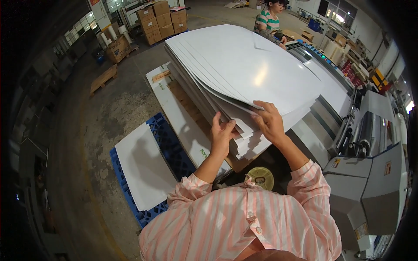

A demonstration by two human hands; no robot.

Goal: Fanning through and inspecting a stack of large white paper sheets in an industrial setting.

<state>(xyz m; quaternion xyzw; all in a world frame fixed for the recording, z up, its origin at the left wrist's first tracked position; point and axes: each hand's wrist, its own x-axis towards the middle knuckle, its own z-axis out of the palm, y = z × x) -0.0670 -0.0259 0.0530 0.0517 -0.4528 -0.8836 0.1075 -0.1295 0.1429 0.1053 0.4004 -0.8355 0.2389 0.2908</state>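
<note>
A tall stack of large white sheets point(217, 48) stands in front of me, its top ones bowed up at the near corner. My right hand point(268, 122) pinches that raised corner, with the thumb under the lifted sheets and the fingers over the edge. Just left of it, my left hand point(223, 135) is at the edge of the lower sheets point(241, 126). Its thumb lies over them and some fingertips show below, while the index finger points up along the side. A dark gap separates the lifted sheets from those beneath.
On the left, white sheets point(141, 165) lie on a blue plastic pallet point(163, 132). A grey machine with rollers point(363, 130) stands close on the right. Another person point(267, 21) is beyond the stack. Cardboard boxes point(163, 21) and a wooden pallet point(103, 80) stand farther back.
</note>
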